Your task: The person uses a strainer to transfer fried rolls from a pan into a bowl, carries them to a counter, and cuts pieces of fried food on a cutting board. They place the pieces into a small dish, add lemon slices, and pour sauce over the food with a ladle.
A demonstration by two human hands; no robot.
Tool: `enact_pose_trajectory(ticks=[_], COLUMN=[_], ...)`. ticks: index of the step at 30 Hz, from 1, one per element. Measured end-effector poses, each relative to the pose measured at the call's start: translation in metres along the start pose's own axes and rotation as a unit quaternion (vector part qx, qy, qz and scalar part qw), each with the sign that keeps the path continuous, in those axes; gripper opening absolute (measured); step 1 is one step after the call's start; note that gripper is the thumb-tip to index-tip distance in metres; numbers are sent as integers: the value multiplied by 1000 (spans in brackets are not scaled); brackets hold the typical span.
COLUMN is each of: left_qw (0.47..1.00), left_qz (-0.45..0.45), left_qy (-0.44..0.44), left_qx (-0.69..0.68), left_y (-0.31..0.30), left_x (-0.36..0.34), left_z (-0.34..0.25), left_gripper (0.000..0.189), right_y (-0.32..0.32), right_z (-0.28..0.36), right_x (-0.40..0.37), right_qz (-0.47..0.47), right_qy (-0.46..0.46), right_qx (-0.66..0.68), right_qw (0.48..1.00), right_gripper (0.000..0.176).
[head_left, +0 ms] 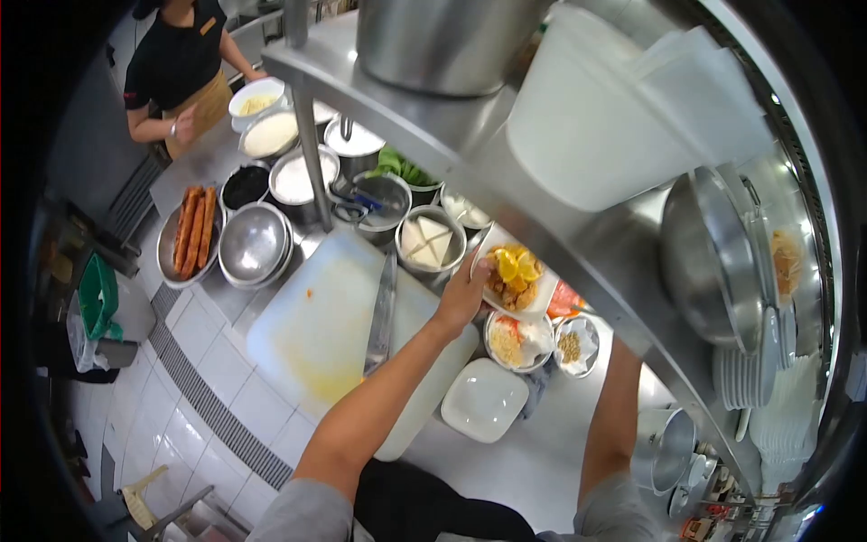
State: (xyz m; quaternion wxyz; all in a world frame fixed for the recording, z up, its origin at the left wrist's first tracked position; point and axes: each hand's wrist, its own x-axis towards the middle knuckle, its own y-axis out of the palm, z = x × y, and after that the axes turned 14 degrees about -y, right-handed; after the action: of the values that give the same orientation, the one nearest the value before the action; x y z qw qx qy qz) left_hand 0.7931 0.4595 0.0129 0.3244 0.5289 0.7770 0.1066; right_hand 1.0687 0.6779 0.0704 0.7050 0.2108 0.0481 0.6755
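My left hand (465, 291) is closed on the rim of a white dish (540, 305), thumb at its near side. Golden fried pieces topped with lemon slices (517, 266) fill the dish, which sits partly under the steel shelf. My right forearm reaches up behind the shelf edge, so the right hand is hidden. Below the held dish are a bowl with crumbs and white paper (517, 343) and a small bowl of brown bits (573, 348). Nearer to me stands a white square bowl (485, 400). A large knife (381, 312) lies on the white cutting board (312, 312) by my left forearm.
A steel shelf (452, 172) crosses overhead, carrying a pot (442, 45), a white tub (587, 117) and steel bowls (709, 262). Bowls of white triangular slices (426, 242), leafy greens (402, 167) and long reddish-brown sticks (194, 233) line the counter. Another person (181, 72) stands at the far left.
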Motion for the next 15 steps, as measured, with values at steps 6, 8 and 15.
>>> enact_pose_trajectory(ticks=[6, 8, 15], left_qw=[999, 998, 991], left_qz=[-33, -59, -111], left_qy=[13, 23, 57], left_qx=[8, 21, 56], left_y=[-19, -27, -53], left_x=[-27, -34, -49], left_z=[2, 5, 12], left_gripper=[65, 65, 65], right_y=[-15, -17, -9], right_z=[-57, -83, -126], right_x=[71, 85, 107], right_qz=[-47, -65, -102], right_qy=[20, 27, 54], right_qx=[-79, -115, -258], right_qw=[996, 991, 959], right_gripper=[19, 19, 21])
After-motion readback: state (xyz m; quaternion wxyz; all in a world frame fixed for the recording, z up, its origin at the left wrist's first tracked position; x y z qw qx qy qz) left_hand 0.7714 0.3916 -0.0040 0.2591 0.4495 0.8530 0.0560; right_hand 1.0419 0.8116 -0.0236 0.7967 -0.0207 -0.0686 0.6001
